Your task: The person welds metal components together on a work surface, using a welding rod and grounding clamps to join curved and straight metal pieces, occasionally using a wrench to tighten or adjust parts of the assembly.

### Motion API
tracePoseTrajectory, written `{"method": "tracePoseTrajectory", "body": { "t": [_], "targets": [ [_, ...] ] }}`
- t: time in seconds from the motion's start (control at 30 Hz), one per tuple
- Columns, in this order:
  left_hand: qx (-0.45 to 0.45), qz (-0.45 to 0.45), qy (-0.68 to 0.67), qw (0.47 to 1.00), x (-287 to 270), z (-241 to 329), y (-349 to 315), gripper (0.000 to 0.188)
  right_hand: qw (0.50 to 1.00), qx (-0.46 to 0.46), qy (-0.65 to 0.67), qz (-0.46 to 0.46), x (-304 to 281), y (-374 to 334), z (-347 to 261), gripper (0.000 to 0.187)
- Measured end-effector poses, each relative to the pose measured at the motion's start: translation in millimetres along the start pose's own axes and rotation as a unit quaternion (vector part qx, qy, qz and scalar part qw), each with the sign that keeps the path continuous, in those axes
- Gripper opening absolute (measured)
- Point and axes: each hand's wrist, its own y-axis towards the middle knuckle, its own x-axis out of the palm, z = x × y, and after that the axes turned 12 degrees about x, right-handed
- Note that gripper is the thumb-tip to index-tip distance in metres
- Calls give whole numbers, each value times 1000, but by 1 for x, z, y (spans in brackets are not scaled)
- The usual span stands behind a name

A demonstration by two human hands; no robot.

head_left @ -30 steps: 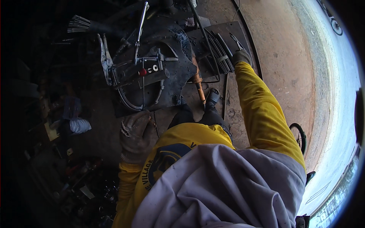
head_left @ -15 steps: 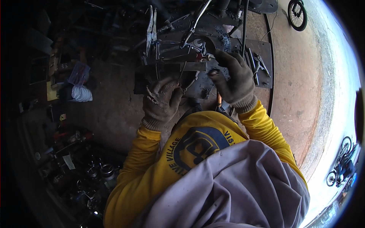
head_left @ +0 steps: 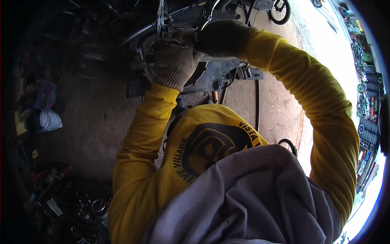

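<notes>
Beneath gloved fingers (head_left: pixel 183 37), curved metal frame (head_left: pixel 146 69)

Arms (head_left: pixel 140 128) bent forward, fingers (head_left: pixel 186 38) (seemingly) curled.

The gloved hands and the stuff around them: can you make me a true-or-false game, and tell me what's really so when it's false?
1. The left hand is gloved. True.
2. The right hand is bare. False: the right hand is gloved too.
3. A curved metal bar shows just left of the left hand. True.
4. The right hand is far away from the left hand. False: they are close together.
5. The white bundle is on the right side of the picture. False: the white bundle is on the left side.
6. A wheel shows at the top edge, right of the middle. True.
</notes>
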Motion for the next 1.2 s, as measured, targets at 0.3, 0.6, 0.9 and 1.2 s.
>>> {"method": "tracePoseTrajectory", "body": {
  "t": [0.3, 0.6, 0.9, 1.2],
  "targets": [
    [-4, -54, -84, 995, -24, -24, 1, 30, 976, 70, -142, -152, -71, 22, -46, 29],
    [-5, 58, -87, 995, -65, -39, -49, 35, 982, 116, -130, -73, -48, -59, 23, 24],
    [-155, -13, -186, 970, -80, -42, -90, 26, 721, 576, 379, -70, 174, -187, 144, 50],
    [115, -217, 97, 964, -107, -15, -110, 26, 662, 661, 317, -154, 362, -111, 231, 45]
  ]
}}
